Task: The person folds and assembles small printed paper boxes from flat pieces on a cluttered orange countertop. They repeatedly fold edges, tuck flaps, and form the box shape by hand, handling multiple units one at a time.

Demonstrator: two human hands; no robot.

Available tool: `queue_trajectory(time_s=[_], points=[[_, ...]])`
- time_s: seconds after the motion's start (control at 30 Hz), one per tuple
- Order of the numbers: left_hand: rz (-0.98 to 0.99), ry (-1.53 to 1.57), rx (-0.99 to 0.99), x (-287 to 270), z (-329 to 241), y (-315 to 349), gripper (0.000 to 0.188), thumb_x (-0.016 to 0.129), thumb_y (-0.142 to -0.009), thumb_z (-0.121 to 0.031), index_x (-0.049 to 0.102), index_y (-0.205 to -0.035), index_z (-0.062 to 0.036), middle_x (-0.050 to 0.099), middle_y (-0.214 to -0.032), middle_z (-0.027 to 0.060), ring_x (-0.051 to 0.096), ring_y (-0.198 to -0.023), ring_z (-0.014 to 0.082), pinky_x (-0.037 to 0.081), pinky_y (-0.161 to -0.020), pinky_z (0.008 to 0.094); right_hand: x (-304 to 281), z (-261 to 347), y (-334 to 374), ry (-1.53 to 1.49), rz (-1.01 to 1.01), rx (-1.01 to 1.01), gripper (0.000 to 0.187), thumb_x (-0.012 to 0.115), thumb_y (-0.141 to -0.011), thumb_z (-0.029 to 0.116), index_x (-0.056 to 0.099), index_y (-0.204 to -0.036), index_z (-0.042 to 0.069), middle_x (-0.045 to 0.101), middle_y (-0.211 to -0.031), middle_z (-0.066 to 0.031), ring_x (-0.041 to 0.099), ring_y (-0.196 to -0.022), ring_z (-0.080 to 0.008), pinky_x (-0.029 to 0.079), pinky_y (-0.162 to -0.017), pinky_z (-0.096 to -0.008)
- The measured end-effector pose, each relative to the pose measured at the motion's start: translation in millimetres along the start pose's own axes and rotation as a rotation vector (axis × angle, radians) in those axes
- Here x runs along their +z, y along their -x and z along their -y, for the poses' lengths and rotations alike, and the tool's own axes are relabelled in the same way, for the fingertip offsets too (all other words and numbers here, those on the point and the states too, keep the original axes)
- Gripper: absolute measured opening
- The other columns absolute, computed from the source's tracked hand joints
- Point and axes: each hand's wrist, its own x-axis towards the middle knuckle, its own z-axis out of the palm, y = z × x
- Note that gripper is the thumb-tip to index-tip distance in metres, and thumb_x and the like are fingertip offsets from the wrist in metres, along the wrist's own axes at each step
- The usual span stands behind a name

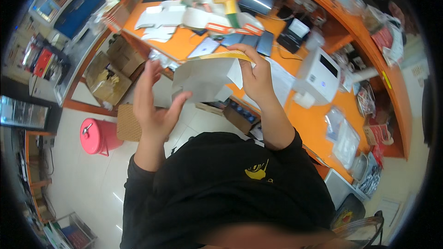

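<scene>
- Right hand [255, 71] grips carton [203, 76] edge, likely steadying it.
- Left hand [153, 106] open, thumb near carton; contact unclear.
- Carton pile [203, 18] on worktop [300, 127], presumably for easy reach.

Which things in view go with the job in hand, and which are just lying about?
Job in hand:
- pale carton, held at its yellow edge by the right hand
- left hand, open beside it
- probably the piled cartons on the orange desk

Apparently just lying about:
- pink bucket
- white boxy machine
- clear plastic bags
</scene>
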Motion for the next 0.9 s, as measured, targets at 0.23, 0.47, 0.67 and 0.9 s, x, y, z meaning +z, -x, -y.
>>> queue_trajectory(time_s=[0.23,0.47,0.67,0.9], points=[[-0.074,-0.125,-0.332,-55.7,69.3,3.0,0.009,0.074,-0.082,0.0,0.07,-0.09,-0.0008,0.067,-0.08,0.0097,0.064,-0.067,0.0157,0.05,-0.06,0.0249,111.8,46.5,-57.8,0.127,-0.447,-0.144,0.048,0.072,-0.086,0.02,0.048,-0.125,0.003,0.061,-0.108,-0.0146,0.062,-0.093,-0.0254,0.048,-0.087,-0.0333],[0.2,-0.142,-0.085,-67.9,124.7,6.6,0.022,0.073,-0.076,0.003,0.069,-0.096,-0.0044,0.066,-0.098,0.0095,0.066,-0.089,0.0273,0.054,-0.075,0.0355,197.6,53.3,-105.7,-0.763,0.139,0.053,0.043,0.062,-0.097,0.026,0.043,-0.128,0.003,0.058,-0.118,-0.0113,0.06,-0.097,-0.015,0.049,-0.083,-0.0287],[0.096,-0.066,-0.241,-48.9,184.3,-20.1,0.018,0.075,-0.075,0.002,0.067,-0.09,-0.0031,0.065,-0.097,0.0125,0.068,-0.095,0.0289,0.054,-0.081,0.0349,209.1,27.7,-178.5,-0.897,0.123,0.143,0.025,0.062,-0.097,0.017,0.055,-0.115,0.001,0.069,-0.1,-0.0071,0.065,-0.089,-0.0109,0.053,-0.079,-0.0262],[-0.089,-0.052,-0.315,-26.7,249.1,-87.7,0.012,0.074,-0.079,0.003,0.065,-0.088,0.0001,0.065,-0.096,0.0136,0.067,-0.101,0.0302,0.054,-0.085,0.0364,219.0,25.1,-282.0,-0.559,-0.013,-0.152,0.01,0.068,-0.089,0.0,0.067,-0.099,-0.001,0.072,-0.092,-0.01,0.069,-0.077,-0.0142,0.054,-0.069,-0.026]])
